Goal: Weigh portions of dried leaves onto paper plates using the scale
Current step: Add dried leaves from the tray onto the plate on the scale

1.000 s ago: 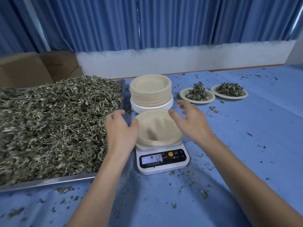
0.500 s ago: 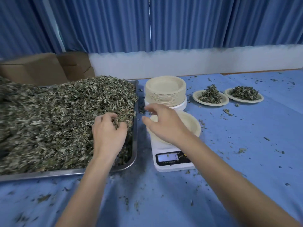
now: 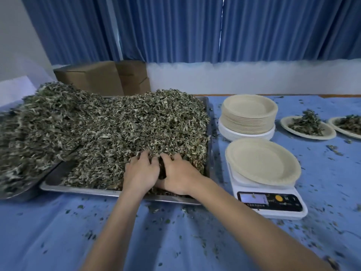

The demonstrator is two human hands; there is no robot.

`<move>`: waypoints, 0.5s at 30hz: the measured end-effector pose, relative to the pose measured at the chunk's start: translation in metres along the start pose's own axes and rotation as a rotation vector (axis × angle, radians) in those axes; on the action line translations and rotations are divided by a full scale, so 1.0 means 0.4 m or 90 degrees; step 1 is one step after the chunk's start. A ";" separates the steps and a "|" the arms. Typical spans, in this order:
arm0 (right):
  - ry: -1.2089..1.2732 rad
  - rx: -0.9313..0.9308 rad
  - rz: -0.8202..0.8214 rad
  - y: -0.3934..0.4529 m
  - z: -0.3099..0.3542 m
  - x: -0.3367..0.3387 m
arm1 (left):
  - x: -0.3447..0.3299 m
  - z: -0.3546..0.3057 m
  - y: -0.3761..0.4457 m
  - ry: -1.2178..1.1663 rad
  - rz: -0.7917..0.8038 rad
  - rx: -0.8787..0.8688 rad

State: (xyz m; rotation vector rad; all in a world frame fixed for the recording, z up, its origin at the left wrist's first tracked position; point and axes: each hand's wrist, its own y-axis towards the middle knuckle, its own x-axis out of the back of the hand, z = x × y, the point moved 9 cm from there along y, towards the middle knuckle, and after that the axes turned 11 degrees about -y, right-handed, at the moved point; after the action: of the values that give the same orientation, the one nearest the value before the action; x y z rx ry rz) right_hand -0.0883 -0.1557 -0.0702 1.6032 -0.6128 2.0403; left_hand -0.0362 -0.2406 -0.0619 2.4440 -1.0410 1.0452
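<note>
Hands, left [image 3: 141,174] and right [image 3: 180,176], are dug together, fingers curled, into grey-green dried leaves [image 3: 121,130] heaped in the near-left steel tray [image 3: 82,189]; scooping is judged under way. Next, a portion must be carried right onto the empty beige paper plate [image 3: 262,162] seated on the white digital scale [image 3: 273,209].

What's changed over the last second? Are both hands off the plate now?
Yes. Both hands let go of the plate, which stays empty on the scale. The left hand moved first into the leaves in the tray; the right hand followed, and both now dig in with curled fingers, side by side. The plate stack and the two filled plates are unchanged.
</note>
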 end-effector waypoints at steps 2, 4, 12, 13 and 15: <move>-0.005 0.009 -0.012 0.003 0.013 -0.003 | -0.007 -0.006 0.001 -0.022 0.003 0.006; 0.002 0.023 -0.055 0.005 0.019 0.012 | -0.005 -0.007 0.001 -0.043 0.000 0.012; 0.373 -0.071 -0.333 -0.003 -0.044 0.139 | 0.078 -0.059 -0.022 -0.172 -0.186 -0.101; 0.453 -0.089 -0.331 -0.003 -0.050 0.134 | 0.079 -0.073 -0.025 -0.258 -0.183 -0.130; 0.555 -0.109 -0.326 0.000 -0.051 0.122 | 0.066 -0.090 -0.030 -0.420 -0.148 -0.120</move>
State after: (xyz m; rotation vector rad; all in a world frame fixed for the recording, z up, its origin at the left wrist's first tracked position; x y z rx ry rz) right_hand -0.1140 -0.1390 -0.0271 0.5606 -0.0343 1.9492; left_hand -0.0333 -0.2273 -0.0178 2.7137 -0.9282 0.0455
